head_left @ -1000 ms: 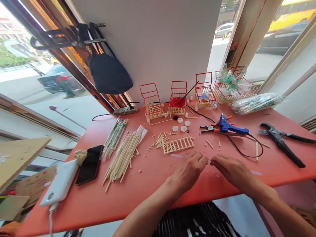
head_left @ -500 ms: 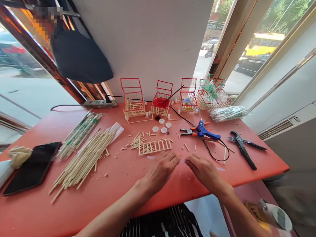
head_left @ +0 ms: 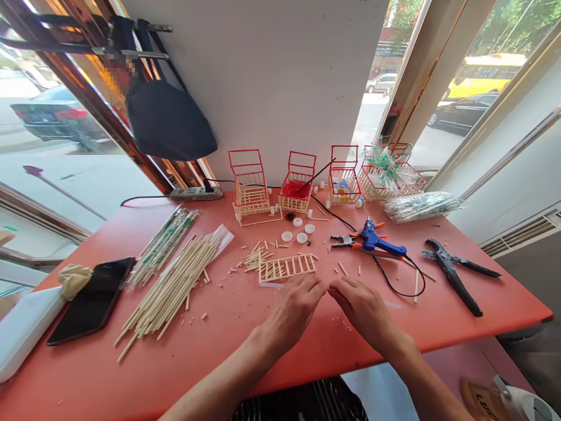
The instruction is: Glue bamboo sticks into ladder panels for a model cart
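My left hand (head_left: 302, 299) and my right hand (head_left: 360, 298) meet fingertip to fingertip over the front middle of the red table (head_left: 197, 374). The fingers of both are closed in a pinch; whatever lies between them is hidden or too small to make out. Just beyond my left hand lies a small ladder-like frame of wooden sticks (head_left: 300, 265), beside a heap of short cut stick pieces (head_left: 258, 257). A few loose short sticks (head_left: 343, 268) rest past my right hand, and crumbs are scattered below the fingers.
Long wooden sticks (head_left: 175, 286) and wrapped sticks (head_left: 164, 245) lie left, near a phone (head_left: 91, 301). Small stick carts (head_left: 250, 186) line the wall. White caps (head_left: 301, 238), a blue glue gun (head_left: 379, 240) with pliers (head_left: 344, 240), and black-handled cutters (head_left: 456, 280) lie to the right.
My fingertips have come closer together, from a small gap to about touching. The camera has turned, so the whole scene sits further right and slightly lower.
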### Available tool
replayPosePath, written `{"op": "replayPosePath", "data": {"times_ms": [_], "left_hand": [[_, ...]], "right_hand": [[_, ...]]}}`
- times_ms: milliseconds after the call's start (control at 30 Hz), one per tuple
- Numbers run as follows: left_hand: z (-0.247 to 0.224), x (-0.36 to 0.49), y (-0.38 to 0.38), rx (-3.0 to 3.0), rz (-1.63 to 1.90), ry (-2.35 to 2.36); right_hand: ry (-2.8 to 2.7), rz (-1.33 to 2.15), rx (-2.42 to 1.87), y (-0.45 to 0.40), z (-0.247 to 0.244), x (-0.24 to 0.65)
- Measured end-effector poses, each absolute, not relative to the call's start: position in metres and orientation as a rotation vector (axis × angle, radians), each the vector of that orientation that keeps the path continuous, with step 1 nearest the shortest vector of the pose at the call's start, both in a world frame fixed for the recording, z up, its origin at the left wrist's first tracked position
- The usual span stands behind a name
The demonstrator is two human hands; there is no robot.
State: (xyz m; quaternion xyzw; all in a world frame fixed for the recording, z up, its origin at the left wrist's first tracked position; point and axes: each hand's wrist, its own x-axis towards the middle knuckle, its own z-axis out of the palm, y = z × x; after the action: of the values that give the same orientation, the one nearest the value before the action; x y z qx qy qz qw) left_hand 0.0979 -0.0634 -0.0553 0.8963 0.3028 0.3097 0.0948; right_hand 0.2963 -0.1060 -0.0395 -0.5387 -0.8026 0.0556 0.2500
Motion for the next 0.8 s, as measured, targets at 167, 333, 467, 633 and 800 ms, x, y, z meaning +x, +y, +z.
{"op": "replayPosePath", "data": {"times_ms": [167,333,467,633,800], "left_hand": [[-0.0579,0.0979,-0.0615,2.682,1.008,0.894],[-0.0568,0.0984,-0.062,2.672,1.079,0.885],[-0.0533,0.0982,-0.0629,2.685,1.092,0.859],[-0.0511,0.0942,-0.0624,2.63,1.123,0.838],[-0.0538,0.092,-0.0613,2.623,1.119,0.864]], "right_hand": [[-2.142,0.115,-1.448,-0.1047,-0.0434,0.2937],[-2.137,0.093,-1.414,-0.106,-0.0439,0.2938],[-2.117,0.111,-1.415,-0.1077,-0.0419,0.2938],[-2.135,0.129,-1.415,-0.1064,-0.0407,0.2907],[-2.143,0.139,-1.425,-0.1039,-0.0424,0.2884]]}}
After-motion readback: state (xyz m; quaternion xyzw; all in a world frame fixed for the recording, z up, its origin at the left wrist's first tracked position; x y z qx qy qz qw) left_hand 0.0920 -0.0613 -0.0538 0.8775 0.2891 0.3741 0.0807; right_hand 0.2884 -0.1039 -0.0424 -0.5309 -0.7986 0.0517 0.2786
